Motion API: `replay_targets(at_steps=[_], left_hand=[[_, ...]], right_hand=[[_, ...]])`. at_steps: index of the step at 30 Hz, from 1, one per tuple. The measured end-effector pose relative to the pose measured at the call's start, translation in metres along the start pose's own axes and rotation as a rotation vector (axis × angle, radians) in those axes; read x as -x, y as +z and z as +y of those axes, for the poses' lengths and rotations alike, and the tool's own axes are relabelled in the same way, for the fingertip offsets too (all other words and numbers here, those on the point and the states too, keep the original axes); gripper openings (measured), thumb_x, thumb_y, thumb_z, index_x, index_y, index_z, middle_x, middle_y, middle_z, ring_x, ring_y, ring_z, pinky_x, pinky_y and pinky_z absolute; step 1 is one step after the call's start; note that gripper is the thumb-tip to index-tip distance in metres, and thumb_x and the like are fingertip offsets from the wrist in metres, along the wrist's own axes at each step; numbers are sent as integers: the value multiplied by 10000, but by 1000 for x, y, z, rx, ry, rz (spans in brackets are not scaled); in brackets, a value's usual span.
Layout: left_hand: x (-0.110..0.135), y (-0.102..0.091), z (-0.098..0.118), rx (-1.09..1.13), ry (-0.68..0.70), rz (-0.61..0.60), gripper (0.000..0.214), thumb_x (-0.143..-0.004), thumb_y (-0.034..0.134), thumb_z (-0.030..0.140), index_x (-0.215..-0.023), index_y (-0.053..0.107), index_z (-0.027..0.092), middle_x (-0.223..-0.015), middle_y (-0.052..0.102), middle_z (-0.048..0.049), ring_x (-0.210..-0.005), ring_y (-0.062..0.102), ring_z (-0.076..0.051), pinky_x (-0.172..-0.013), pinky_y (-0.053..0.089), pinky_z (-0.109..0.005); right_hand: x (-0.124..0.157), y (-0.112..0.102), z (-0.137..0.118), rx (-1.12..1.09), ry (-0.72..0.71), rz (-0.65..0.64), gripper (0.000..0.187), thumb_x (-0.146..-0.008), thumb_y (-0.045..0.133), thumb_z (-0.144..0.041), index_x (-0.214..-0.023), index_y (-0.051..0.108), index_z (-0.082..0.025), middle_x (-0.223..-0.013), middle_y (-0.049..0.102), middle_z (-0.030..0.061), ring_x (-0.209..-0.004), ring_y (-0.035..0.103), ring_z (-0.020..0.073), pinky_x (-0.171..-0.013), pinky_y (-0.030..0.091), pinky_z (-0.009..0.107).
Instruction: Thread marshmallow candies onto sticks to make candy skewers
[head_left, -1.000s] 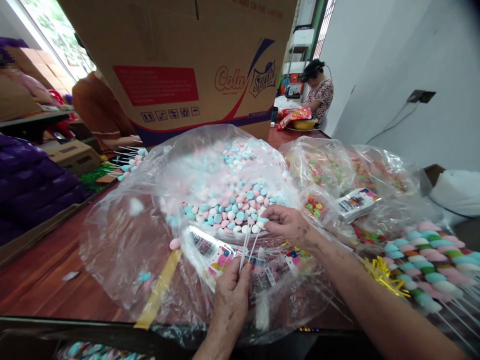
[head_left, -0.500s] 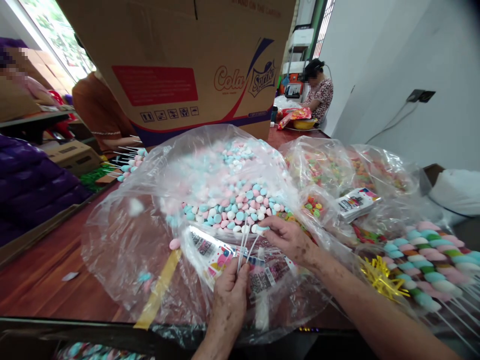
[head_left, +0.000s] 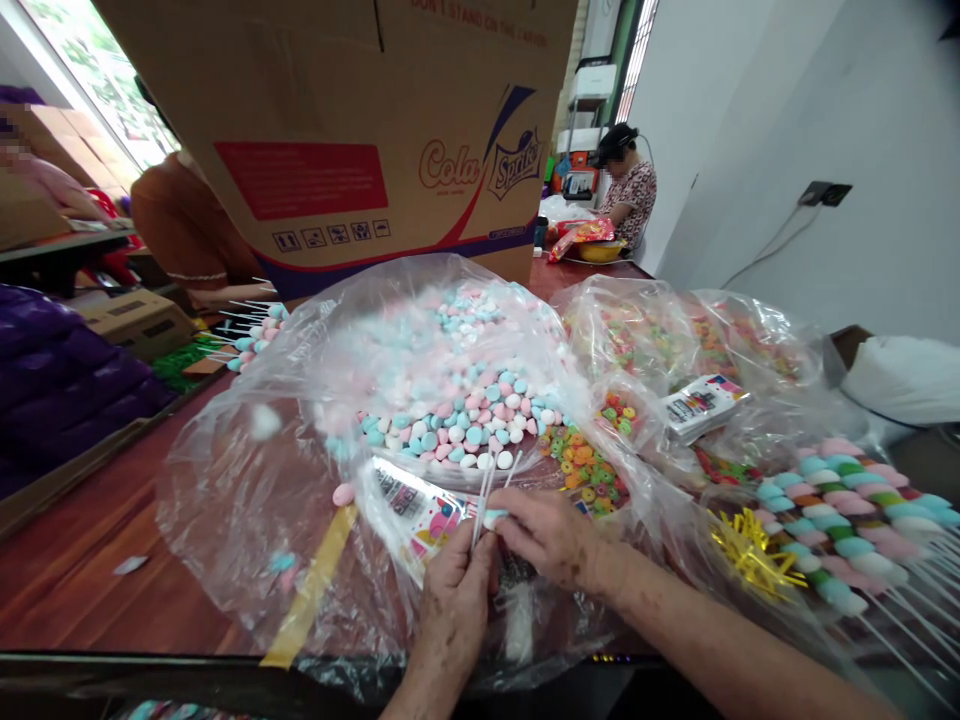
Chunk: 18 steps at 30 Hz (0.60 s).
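Note:
My left hand is closed around several thin white sticks, which point up and away from me. Against it, my right hand pinches a pale blue and white marshmallow close beside the sticks. Whether a stick has entered it, I cannot tell. Just beyond lies a heap of pink, blue and white marshmallows in a large clear plastic bag. Colourful gummy rings spread to the right of the heap. Under the plastic, near my left hand, are printed labels or packets.
A tall cardboard box stands behind the heap. At right lie finished-looking marshmallow skewers, gold tinsel, a stack of printed cards and bags of gummies. A person sits at the back.
My right hand has come down and left from the heap's near edge to the sticks, bringing a marshmallow. The gummy rings it covered now show. My left hand keeps its hold.

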<state>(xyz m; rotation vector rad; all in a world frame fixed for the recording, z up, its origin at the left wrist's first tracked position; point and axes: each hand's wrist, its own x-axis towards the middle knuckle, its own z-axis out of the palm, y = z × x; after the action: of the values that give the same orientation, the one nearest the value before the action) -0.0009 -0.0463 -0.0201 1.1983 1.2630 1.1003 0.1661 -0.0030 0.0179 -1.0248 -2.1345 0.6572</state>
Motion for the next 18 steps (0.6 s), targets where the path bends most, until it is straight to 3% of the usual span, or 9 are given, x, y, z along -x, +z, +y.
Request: replay_targets(at_steps=[2,5,8,14,18], left_hand=[[0,0,-1,29,-11,31,290,-887,584,446,-747,590,193,-536,447,62,-482,375,-107,-458,270,-218],[0,2,1,49,-39,49,285,-884,577,470,-815,613,196,-514,444,71,-452,364,-102,-437,271,-210],[-1,4,4,64,-46,80,310,-860,592,501,-787,602,201,-479,426,81,-415,343,-94,-409,253,-204],[-2,5,1,115,-62,104,315,-840,603,511,-780,594,202,-463,426,84,-384,326,-85,-388,242,-204],[-1,4,0,132,-75,94,274,-858,592,470,-823,606,199,-474,439,84,-387,329,-84,-391,250,-203]], right_hand=[[-4,-3,-2,8,19,-1,288,-950,467,-274,-1167,644,-204,-901,736,33,-796,676,161,-760,504,248],[-22,-21,4,203,214,108,352,-991,396,-264,-1270,592,-181,-925,733,40,-786,668,154,-736,509,239],[-46,-36,16,514,273,-2,334,-971,401,-148,-1213,629,-185,-1099,688,79,-941,639,185,-838,493,270],[-63,-23,36,639,306,-106,409,-897,423,-30,-1236,609,-164,-1229,602,174,-1117,559,283,-874,475,355],[-59,-23,40,616,366,-103,305,-903,458,-104,-1165,607,-150,-1122,646,140,-990,599,245,-804,471,320]])
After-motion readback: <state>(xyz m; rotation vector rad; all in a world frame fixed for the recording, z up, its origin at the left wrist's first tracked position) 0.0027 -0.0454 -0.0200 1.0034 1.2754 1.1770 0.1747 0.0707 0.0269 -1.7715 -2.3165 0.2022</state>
